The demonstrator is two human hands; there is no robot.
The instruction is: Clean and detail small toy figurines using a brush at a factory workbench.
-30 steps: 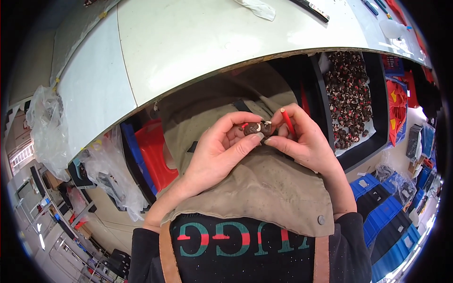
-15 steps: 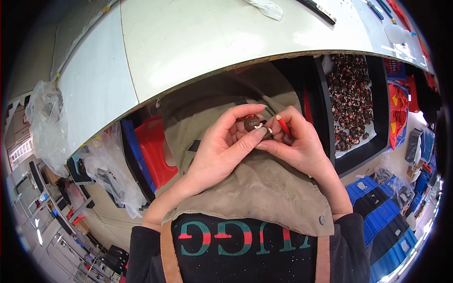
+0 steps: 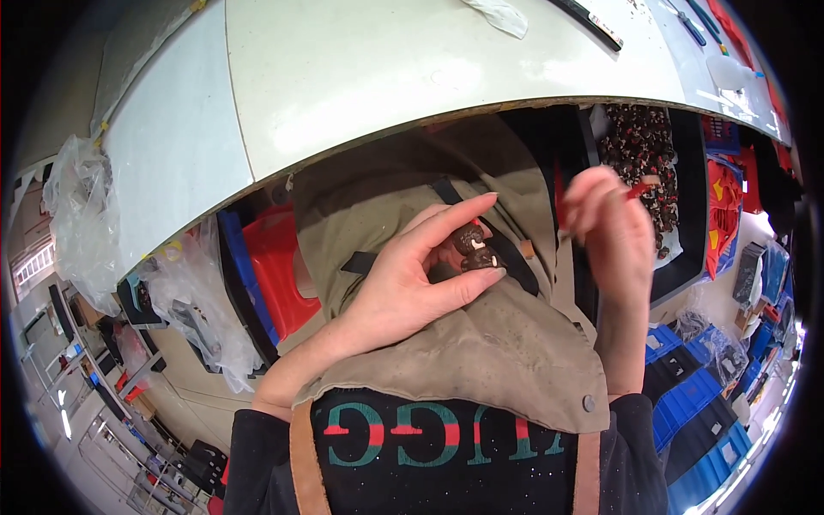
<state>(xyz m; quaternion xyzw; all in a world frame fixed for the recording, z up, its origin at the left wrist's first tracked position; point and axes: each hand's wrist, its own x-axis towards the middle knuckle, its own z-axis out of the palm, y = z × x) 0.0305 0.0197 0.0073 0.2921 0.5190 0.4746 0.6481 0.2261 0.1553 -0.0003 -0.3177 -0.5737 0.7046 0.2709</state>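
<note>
My left hand (image 3: 410,279) is held over the apron-covered lap, its fingers and thumb curved around small dark brown figures (image 3: 477,258) with white and red bits. At least two of them show between the thumb and the fingers. My right hand (image 3: 614,232) is raised to the right, apart from the left and blurred by motion. A red stick (image 3: 637,190) with a pale end pokes out from its fingers. Just beyond that hand is a black tray (image 3: 688,163) holding many similar brown pieces (image 3: 633,137), partly hidden by the hand and the table edge.
A pale tabletop (image 3: 412,60) curves across in front, with a black bar-shaped tool (image 3: 588,23) on it. To the left are a red seat (image 3: 279,266) and clear plastic bags (image 3: 193,300). Blue crates (image 3: 695,395) are stacked at lower right.
My right hand has left the brown figures and moved right toward the tray, carrying the red stick. My left hand stays almost in place with the figures, now more exposed.
</note>
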